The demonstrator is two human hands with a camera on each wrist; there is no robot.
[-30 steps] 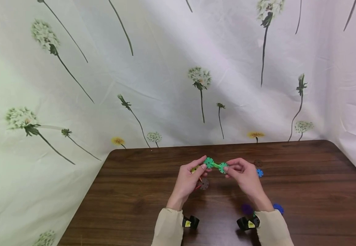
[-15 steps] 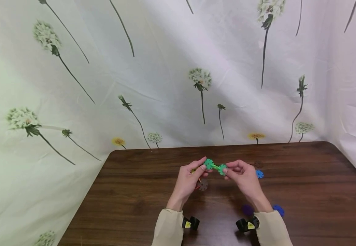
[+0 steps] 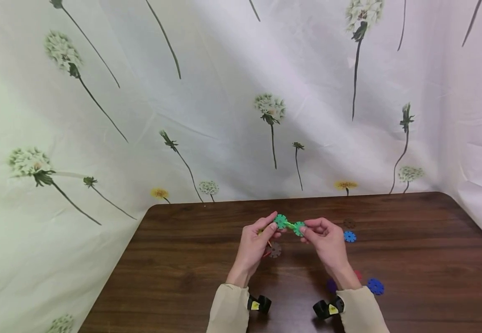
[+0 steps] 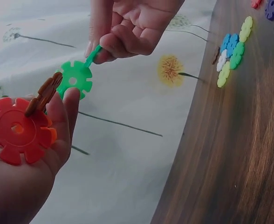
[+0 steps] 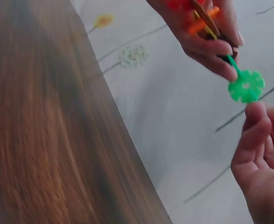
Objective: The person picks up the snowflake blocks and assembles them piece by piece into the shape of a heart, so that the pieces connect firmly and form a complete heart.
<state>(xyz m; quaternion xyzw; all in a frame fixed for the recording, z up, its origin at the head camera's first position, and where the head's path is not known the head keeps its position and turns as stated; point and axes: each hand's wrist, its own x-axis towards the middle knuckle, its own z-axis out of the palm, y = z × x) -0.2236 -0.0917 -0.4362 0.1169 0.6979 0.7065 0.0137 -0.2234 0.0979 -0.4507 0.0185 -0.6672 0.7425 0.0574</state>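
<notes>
Left hand (image 3: pixel 251 240) and right hand (image 3: pixel 328 241) pinch opposite ends of three linked green slotted discs (image 3: pixel 280 221), raised over the bench (image 3: pixel 174 259); one red disc (image 4: pixel 30 144) beside the left palm, one dark-blue disc (image 3: pixel 375 286) lying near right.

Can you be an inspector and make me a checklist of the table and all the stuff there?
Surface: brown wood-grain table.
Job's things: green discs held up between both hands; a red disc and brown disc at the left palm.
Clutter: loose discs, including a light blue disc and dark blue disc.
Hands: left hand and right hand each pinch green.
Cables: nothing seen.
Surroundings: flower-print white cloth behind.
</notes>
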